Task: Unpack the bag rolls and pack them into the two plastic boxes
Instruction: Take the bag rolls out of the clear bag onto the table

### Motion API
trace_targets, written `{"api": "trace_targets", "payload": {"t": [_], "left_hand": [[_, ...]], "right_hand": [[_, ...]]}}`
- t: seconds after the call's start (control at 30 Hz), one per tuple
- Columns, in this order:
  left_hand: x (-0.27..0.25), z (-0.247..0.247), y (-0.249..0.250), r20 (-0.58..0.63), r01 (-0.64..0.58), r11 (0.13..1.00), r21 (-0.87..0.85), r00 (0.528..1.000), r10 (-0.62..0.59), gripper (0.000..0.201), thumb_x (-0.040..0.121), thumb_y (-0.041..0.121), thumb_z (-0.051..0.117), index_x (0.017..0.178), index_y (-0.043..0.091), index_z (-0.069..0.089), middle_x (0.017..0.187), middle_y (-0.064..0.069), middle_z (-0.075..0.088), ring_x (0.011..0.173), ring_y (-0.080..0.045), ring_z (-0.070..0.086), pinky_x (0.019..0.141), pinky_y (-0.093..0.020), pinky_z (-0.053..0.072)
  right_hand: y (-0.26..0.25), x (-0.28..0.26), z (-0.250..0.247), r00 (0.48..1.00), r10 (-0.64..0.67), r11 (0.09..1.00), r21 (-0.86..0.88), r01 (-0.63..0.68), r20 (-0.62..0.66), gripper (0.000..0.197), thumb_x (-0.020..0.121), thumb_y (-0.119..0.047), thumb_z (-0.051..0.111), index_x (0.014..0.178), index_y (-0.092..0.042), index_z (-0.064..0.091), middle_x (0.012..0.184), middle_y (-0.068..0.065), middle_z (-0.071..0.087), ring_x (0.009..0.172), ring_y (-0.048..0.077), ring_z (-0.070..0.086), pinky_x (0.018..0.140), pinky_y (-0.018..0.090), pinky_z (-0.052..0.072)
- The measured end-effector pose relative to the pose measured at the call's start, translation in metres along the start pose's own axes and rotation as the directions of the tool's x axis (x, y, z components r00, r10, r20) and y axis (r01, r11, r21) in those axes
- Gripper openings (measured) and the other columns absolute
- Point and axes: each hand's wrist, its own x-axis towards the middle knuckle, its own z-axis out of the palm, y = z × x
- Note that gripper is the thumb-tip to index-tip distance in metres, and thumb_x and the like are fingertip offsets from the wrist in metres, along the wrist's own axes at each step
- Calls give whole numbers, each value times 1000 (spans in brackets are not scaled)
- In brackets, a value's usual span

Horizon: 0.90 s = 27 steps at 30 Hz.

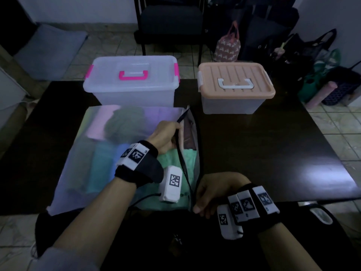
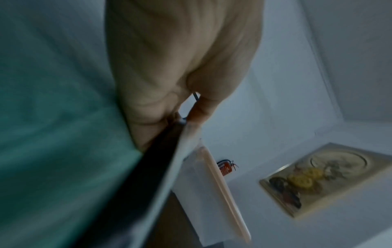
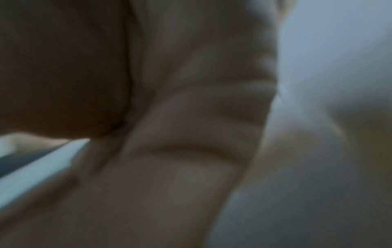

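Hands (image 1: 166, 133) — both gripping bag (image 1: 121, 153)

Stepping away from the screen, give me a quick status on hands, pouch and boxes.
Left hand pinches the pouch zipper; right hand grips its near edge. Rolls inside. Both boxes lidded.

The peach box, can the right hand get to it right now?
Probably not yet. The right hand is busy gripping the near edge of the bag, as the left hand grips its opening. The dark table between it and the peach box looks free, so letting go should open the way.
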Motion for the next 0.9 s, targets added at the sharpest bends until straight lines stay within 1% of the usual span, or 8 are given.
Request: {"api": "trace_targets", "payload": {"t": [0.17,0.23,0.3,0.33,0.47,0.63,0.73,0.9], "left_hand": [[5,-19,2,-84,-69,989,-131,995,58,22,83,31,59,88,10,59,68,-5,53,50,-13,47,50,-21,40],[9,-26,0,-155,-135,989,-58,980,125,23,90,29,56,73,14,53,45,8,46,36,-5,40,37,-12,32],[12,-29,-5,-212,-154,986,-63,968,137,22,93,27,52,73,17,54,51,7,46,40,-5,41,36,-12,31],[12,-31,-9,-233,-153,983,-102,964,126,22,93,25,51,73,17,53,55,5,45,40,-6,41,36,-12,31],[14,-29,-20,-264,-131,965,-229,962,68,25,92,22,53,68,16,51,47,6,45,36,-7,41,33,-10,31],[17,-29,-23,-284,-135,965,-227,957,67,24,90,23,55,67,15,53,56,0,42,40,-10,39,36,-14,32],[15,-29,-25,-274,-150,950,-273,959,73,22,90,20,54,70,12,59,54,1,57,41,-10,50,44,-19,40],[17,-27,-27,-281,-148,953,-264,957,71,17,89,20,55,76,10,61,71,-6,56,52,-15,47,46,-22,39]], "right_hand": [[-17,-26,-42,925,-87,995,-81,60,-371,15,88,-9,63,101,-2,68,75,2,69,62,10,65,57,18,53],[-28,-21,-59,759,-166,974,16,226,-630,11,90,-6,57,93,-4,67,74,3,67,63,12,63,55,19,53],[-44,-5,-71,580,-178,916,81,393,-795,12,91,-9,57,82,-9,65,71,5,62,63,15,59,60,23,52],[-52,5,-75,543,-177,893,99,440,-821,12,91,-12,58,81,-8,63,70,6,59,62,16,55,61,25,49],[-72,35,-80,627,-117,931,134,339,-770,34,87,-26,64,105,2,61,91,16,62,81,25,59,69,34,49],[-79,36,-79,666,-61,949,163,269,-743,58,80,-34,71,121,2,51,105,10,58,76,17,58,56,22,45],[-76,37,-82,675,-34,894,279,350,-737,75,67,-31,83,126,3,51,113,14,63,93,25,64,73,32,55],[-79,20,-89,692,-42,905,266,332,-720,67,67,-28,82,120,2,54,109,17,65,94,30,66,86,41,55]]}}
